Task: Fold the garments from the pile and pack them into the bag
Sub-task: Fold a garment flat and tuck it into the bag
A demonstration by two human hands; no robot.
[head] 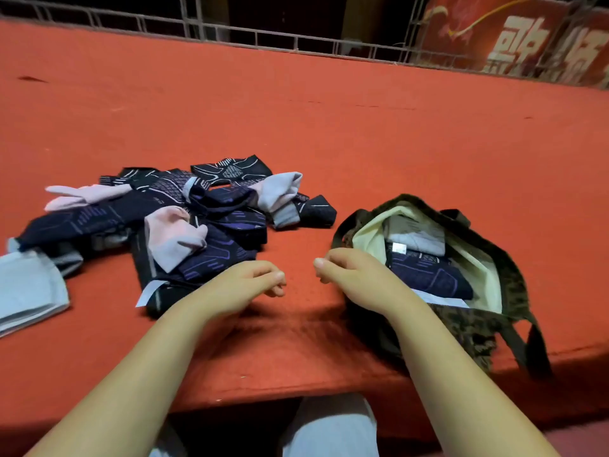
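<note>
Table (329,127) under red cloth; metal railing (263,36) behind.

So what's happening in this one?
A person sits at a red table, sorting garments. A pile of dark, pink and grey pieces lies on the left; a dark bag on the right already holds a few folded ones. Both hands, left hand and right hand, hover loosely curled between them, holding nothing.

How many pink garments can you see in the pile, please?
2. One pink garment lies at the pile's far left edge; the other pink garment sits on top near the middle. More may be hidden under the dark ones.
</note>
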